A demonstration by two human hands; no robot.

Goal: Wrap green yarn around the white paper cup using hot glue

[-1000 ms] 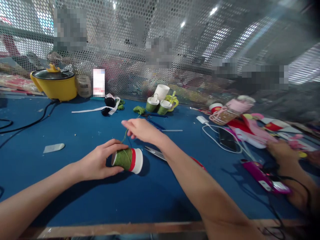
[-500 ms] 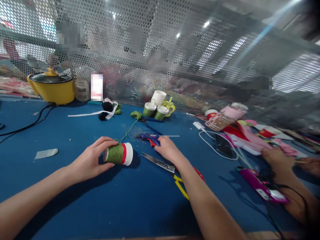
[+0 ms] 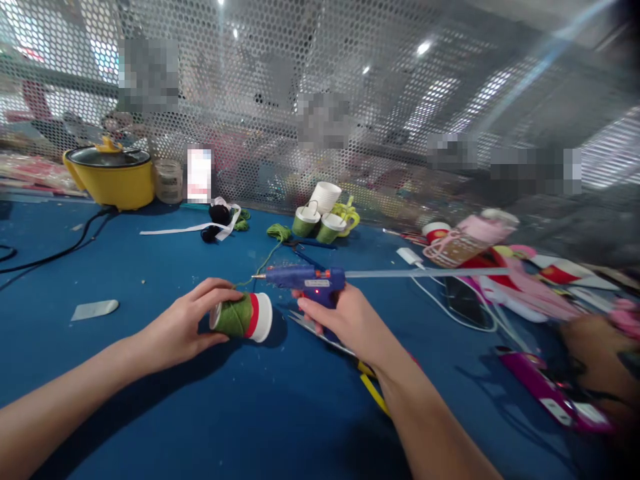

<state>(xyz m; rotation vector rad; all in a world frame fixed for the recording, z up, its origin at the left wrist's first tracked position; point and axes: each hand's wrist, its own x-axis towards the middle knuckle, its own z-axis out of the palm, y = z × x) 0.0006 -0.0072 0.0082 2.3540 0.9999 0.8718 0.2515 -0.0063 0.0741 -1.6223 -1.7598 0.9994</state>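
Note:
My left hand (image 3: 193, 320) is closed round a paper cup (image 3: 243, 316) lying on its side, its white rim to the right. Green yarn is wound over most of the cup, beside a red band. A strand runs back to a small bundle of green yarn (image 3: 279, 232). My right hand (image 3: 345, 317) grips a blue glue gun (image 3: 305, 277) by its handle, held above the table. Its nozzle points left, just above the cup, and a long clear glue stick (image 3: 425, 273) sticks out behind. Beneath that hand, scissors (image 3: 373, 393) with yellow handles lie partly hidden.
Small green-and-white cups (image 3: 331, 229) stand at the back by a perforated metal screen (image 3: 260, 120). A yellow pot (image 3: 113, 177) sits back left. On the right are a phone (image 3: 470, 310), a white cable, a purple device (image 3: 550, 393) and another person's blurred arm (image 3: 600, 340).
My right hand has lifted the glue gun off the table and turned its nozzle towards the cup. The left hand keeps its hold on the cup. The view has shifted slightly.

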